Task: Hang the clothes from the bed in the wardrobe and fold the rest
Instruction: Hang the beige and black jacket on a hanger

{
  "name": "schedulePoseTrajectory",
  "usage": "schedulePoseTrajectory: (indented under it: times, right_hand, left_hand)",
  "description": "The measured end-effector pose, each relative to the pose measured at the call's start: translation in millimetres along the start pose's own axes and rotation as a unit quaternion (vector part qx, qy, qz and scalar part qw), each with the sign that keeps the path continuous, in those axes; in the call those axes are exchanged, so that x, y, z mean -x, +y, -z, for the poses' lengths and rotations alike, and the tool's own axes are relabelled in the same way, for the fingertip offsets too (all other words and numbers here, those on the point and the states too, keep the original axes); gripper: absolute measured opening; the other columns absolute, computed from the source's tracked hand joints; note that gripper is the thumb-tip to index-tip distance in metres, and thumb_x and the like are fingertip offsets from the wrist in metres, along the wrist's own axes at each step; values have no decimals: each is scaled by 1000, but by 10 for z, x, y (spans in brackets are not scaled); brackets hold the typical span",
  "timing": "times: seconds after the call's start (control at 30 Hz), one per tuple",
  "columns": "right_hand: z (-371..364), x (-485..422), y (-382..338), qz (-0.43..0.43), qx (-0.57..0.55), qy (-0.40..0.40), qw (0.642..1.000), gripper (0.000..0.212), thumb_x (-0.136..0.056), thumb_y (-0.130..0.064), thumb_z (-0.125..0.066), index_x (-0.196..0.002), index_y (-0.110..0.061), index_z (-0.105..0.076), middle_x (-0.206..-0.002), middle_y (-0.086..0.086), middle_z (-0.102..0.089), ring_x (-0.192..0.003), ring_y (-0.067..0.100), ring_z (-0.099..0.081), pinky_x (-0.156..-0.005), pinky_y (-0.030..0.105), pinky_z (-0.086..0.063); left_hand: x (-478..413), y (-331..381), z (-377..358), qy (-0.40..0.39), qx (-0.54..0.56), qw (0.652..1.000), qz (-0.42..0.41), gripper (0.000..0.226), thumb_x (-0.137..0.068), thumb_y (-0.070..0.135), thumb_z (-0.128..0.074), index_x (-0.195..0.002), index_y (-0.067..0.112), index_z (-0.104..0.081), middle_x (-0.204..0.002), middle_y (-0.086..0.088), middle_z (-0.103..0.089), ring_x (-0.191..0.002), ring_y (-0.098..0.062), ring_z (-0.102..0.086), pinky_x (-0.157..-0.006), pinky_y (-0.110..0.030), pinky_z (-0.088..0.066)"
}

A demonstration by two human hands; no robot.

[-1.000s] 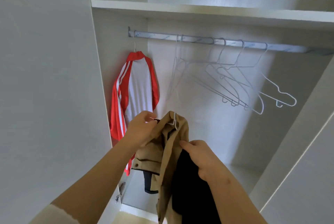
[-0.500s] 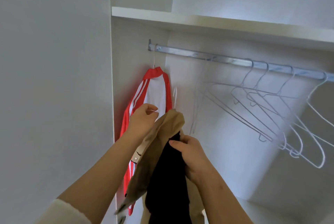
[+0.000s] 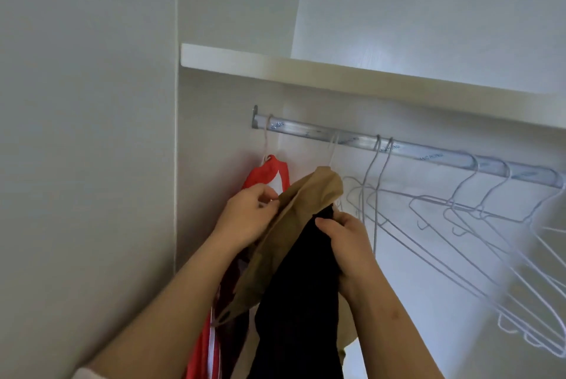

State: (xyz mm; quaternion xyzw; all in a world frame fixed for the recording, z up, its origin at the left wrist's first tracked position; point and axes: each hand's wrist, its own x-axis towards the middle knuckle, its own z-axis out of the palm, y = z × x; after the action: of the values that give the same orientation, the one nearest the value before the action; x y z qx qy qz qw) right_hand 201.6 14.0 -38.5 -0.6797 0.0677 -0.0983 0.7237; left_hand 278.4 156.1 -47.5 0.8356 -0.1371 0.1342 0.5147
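Observation:
A tan jacket (image 3: 294, 225) with dark lining (image 3: 300, 302) hangs from a white wire hanger whose hook (image 3: 332, 149) sits over the metal wardrobe rail (image 3: 428, 156). My left hand (image 3: 248, 216) grips the jacket's left shoulder edge. At the jacket's right side, my right hand (image 3: 346, 244) holds the dark fabric. A red and white jacket (image 3: 266, 173) hangs at the rail's left end, mostly hidden behind my left arm.
Several empty white wire hangers (image 3: 459, 225) hang along the rail to the right. A white shelf (image 3: 337, 78) runs just above the rail. The wardrobe's left side wall (image 3: 92, 164) stands close beside the red jacket.
Both hands have raised the tan jacket from chest height up to the rail, and its hanger hook now sits over the rail. The view has tilted upward.

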Motion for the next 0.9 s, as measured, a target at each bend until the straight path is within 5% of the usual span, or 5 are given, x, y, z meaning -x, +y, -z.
schedulePoseTrajectory:
  times: [0.2,0.5,0.6,0.77,0.9]
  right_hand:
    - [-47,-392,-298,67,34,19,997,14,-88,-4,-52,-83,-10,-63,-61,-2,-69,-55,8,-67,-45,17,-51]
    - [-220,-889,283,-15,99,64,993,18,-92,-3,-48,-101,-12,-59,-92,12,-65,-87,27,-63,-80,39,-54]
    - [-329,-894,438,13,142,98,985,16,-93,-10,-48,-103,-17,-58,-90,3,-63,-87,21,-61,-75,34,-52]
    - [-447,-637,638,33,243,91,965,61,-86,-5,-55,-141,-18,-32,-136,4,-44,-121,24,-47,-103,43,-43]
    - [-490,-424,831,48,292,64,953,75,-88,-2,-52,-149,-24,-15,-148,0,-29,-131,19,-36,-108,35,-36]
  left_hand:
    - [-307,22,-84,53,-98,993,-35,20,-88,18,-57,-105,14,-66,-117,-10,-56,-108,-29,-52,-93,-32,-42]
    - [-243,-399,-213,29,-144,988,47,26,-90,14,-49,-113,21,-59,-137,-4,-36,-120,-28,-44,-100,-36,-37]
    - [-174,-509,-247,22,-114,992,54,40,-91,6,-44,-127,20,-50,-135,-7,-41,-118,-28,-46,-100,-36,-39]
    - [-72,-588,-231,68,-27,994,85,62,-93,7,-46,-146,27,-22,-135,-6,-48,-118,-25,-51,-99,-37,-44]
    - [104,-708,-258,31,4,994,108,45,-96,12,-40,-139,27,-38,-131,-3,-54,-114,-20,-52,-96,-30,-40]
